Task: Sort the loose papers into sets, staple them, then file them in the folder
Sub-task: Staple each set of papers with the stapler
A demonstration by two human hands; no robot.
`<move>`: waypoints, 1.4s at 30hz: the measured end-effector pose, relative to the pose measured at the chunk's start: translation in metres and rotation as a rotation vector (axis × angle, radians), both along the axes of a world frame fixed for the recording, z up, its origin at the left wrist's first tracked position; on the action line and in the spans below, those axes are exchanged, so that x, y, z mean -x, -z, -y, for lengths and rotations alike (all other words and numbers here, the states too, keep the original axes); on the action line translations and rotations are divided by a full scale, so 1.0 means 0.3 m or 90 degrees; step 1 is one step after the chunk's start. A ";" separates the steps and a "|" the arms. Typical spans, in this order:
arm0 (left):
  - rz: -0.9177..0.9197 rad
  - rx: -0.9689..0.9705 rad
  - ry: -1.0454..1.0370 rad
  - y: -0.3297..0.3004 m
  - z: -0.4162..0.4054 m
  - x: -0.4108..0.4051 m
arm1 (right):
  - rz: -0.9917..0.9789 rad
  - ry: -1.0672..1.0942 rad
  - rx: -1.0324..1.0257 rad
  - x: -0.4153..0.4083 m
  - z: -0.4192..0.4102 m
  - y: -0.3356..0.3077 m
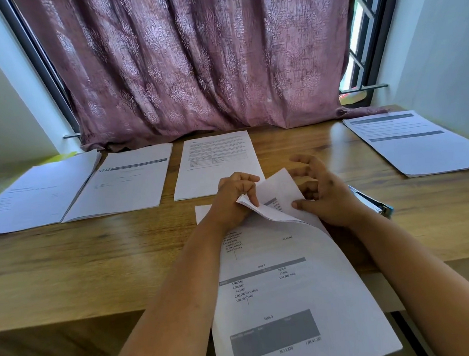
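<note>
Far left of counter: two sorted sets side by side, third set at centre back. Left hand pinches curled top corner of table sheets; sheets' long axis runs toward person, near end overhanging counter edge. Right hand fingers spread, thumb pressing lifted page. Stapler just beside right wrist, so right hand nearer, likely next reach. Fourth set far right
</note>
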State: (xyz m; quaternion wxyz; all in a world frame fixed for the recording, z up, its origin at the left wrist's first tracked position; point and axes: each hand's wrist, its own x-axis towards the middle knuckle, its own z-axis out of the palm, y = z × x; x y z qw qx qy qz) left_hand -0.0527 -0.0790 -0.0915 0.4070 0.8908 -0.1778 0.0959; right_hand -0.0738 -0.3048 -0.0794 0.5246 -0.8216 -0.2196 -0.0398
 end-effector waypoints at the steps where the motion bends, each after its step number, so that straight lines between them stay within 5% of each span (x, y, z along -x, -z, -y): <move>1: 0.001 -0.001 0.001 -0.001 0.000 0.002 | 0.004 0.004 -0.006 -0.002 -0.002 0.000; 10: -0.064 0.066 0.015 -0.012 0.000 0.023 | -0.028 0.017 -0.095 -0.004 -0.013 -0.002; 13: -0.047 0.029 0.024 -0.017 0.001 0.023 | 0.148 0.141 0.187 -0.024 0.019 0.026; 17: -0.019 -0.006 0.015 -0.020 -0.003 0.016 | 0.072 0.113 0.510 -0.024 0.021 0.018; 19: -0.019 0.006 0.001 -0.012 -0.003 0.008 | 0.086 0.082 0.556 -0.010 0.008 0.005; 25: -0.015 0.031 0.007 0.000 -0.004 0.000 | 0.017 -0.004 0.101 0.009 0.005 0.003; 32: -0.013 0.034 0.017 -0.002 -0.003 0.005 | -0.002 0.011 0.087 -0.007 0.001 0.010; 37: -0.042 0.095 -0.009 -0.017 0.003 0.027 | -0.105 0.014 -0.162 0.004 -0.010 -0.026; 40: -0.031 0.053 -0.010 -0.021 0.004 0.028 | 0.116 0.143 0.142 -0.028 0.014 0.025; 42: -0.021 0.020 -0.013 -0.022 0.000 0.024 | 0.141 0.126 0.333 -0.039 0.025 0.039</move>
